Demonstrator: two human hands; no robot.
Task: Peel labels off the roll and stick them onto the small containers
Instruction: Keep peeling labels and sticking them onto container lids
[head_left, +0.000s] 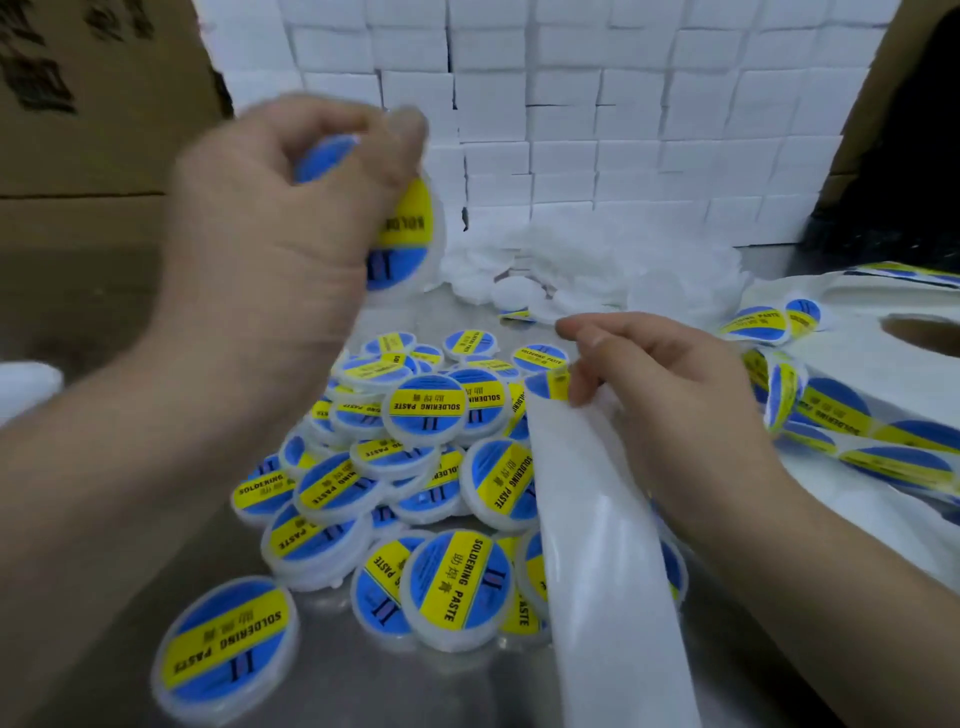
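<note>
My left hand is raised at the upper left and grips a small round white container bearing a blue and yellow "Soldering Paste" label. A second blue label shows between its fingers, blurred. My right hand pinches the white backing strip at its top, where a blue and yellow label sits at the fingertips. The strip runs down toward the bottom edge. A heap of labelled containers lies on the metal table between my hands. The label roll lies at the right, with unwound labels trailing from it.
A pile of unlabelled white containers lies at the back of the table. Stacked white boxes form a wall behind it. Brown cartons stand at the left. One labelled container lies apart at the bottom left on the steel tabletop.
</note>
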